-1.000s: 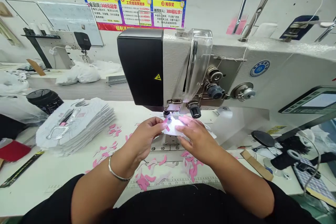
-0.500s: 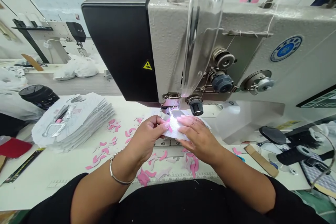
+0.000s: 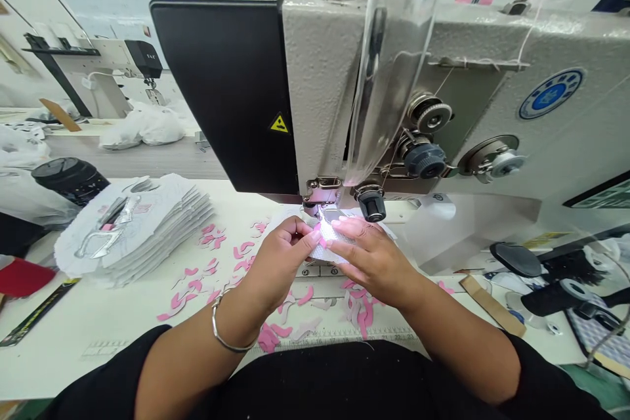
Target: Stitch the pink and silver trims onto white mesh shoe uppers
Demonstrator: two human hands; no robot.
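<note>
Under the lit needle area of the sewing machine (image 3: 319, 200) lies a piece of white textured fabric (image 3: 337, 236). A small pink curved piece (image 3: 319, 230) sits on that fabric, close to the presser foot. My left hand (image 3: 290, 252) pinches the fabric and the pink piece at their left edge, thumb on top. From the right, my right hand (image 3: 371, 249) grips the same fabric, its fingers spread over the top and a fingertip near the pink piece. The fabric's underside and part of its edge are hidden by my fingers.
Loose pink and white curved cutouts (image 3: 268, 336) are scattered over the table around my forearms. A stack of white fabric panels (image 3: 147, 236) with silver scissors (image 3: 105, 236) on it stands at left. To the right lie a cardboard strip (image 3: 492, 305) and a black thread spool (image 3: 548, 298).
The view has shifted slightly. The pink piece sits a little differently under my left thumb, and my right fingers have moved closer to it. Both hands stay on the fabric.
</note>
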